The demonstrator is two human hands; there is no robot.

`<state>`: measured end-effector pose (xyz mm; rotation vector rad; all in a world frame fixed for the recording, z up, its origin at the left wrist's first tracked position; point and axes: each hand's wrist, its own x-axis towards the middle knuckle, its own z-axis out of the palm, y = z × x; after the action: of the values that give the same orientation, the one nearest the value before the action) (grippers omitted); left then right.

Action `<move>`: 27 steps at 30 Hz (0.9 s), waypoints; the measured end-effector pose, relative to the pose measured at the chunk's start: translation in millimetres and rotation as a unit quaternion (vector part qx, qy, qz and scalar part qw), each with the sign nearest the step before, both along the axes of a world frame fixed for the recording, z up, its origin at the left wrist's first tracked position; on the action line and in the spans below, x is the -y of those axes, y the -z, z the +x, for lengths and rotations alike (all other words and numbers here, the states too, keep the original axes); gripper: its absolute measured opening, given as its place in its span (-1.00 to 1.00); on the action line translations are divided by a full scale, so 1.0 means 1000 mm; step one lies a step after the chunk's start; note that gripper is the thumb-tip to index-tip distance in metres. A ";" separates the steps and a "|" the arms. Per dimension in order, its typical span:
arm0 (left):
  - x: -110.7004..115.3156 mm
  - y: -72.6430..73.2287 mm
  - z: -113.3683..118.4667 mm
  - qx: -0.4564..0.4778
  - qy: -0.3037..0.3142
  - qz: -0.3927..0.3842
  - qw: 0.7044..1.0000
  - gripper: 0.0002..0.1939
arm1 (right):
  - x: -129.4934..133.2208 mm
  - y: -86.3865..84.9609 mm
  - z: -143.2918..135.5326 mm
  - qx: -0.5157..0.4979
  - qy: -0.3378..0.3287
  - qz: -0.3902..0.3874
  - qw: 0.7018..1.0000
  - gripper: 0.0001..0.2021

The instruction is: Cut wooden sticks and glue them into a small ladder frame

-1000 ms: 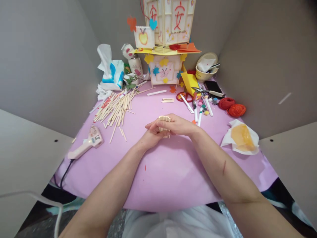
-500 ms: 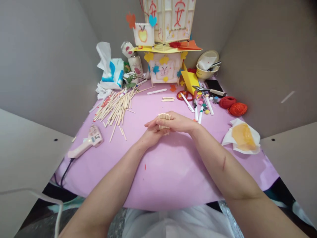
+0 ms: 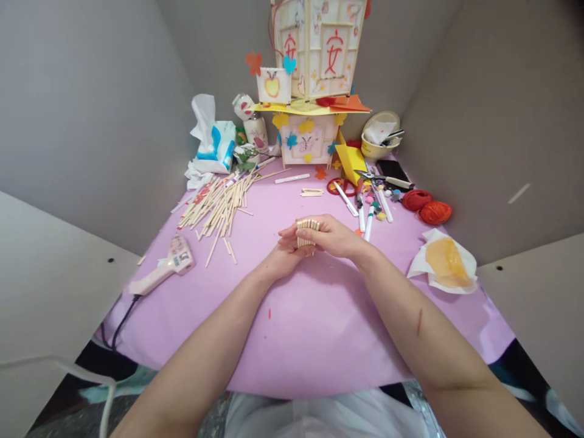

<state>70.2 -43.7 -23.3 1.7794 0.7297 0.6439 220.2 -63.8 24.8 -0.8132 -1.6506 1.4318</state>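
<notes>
At the dial's centre, the left hand [image 3: 289, 250] and right hand [image 3: 336, 235] close together around a row of short sticks [image 3: 308, 225], the right thumb lying across it and the left fingers partly hidden. On the purple tablecloth [image 3: 319, 340], loose sticks [image 3: 219, 205] lie at ten o'clock and a glue gun [image 3: 165, 266] near nine. A decorated paper structure [image 3: 305, 135] stands at twelve, orange-red yarn [image 3: 435, 213] near three.

We see smooth, matt grey partition walls [image 3: 91, 109] at ten, twelve and two o'clock, flat whitish lower panels [image 3: 45, 304] at eight and four, a lilac-covered tabletop [image 3: 328, 340] toward six, and speckled grey floor [image 3: 152, 404] at seven.
</notes>
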 end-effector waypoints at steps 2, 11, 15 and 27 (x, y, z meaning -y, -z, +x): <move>0.001 -0.001 0.001 0.015 -0.007 -0.015 1.000 -0.68 | 0.000 0.000 -0.001 -0.002 0.001 0.001 1.000 -0.69; 0.001 0.001 -0.002 -0.013 -0.009 -0.010 1.000 -0.65 | 0.006 -0.003 0.004 0.006 0.037 0.085 0.996 -0.46; 0.001 0.002 -0.002 0.019 -0.008 -0.018 1.000 -0.66 | 0.008 -0.010 0.013 0.069 0.041 0.198 0.977 -0.53; 0.001 -0.001 0.000 0.038 0.008 -0.077 0.996 -0.68 | 0.006 -0.012 0.023 0.160 0.041 0.261 0.951 -0.60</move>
<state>70.1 -45.2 -22.2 1.6097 0.6928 0.6251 242.8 -69.7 37.3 -0.8168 -2.0864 0.7650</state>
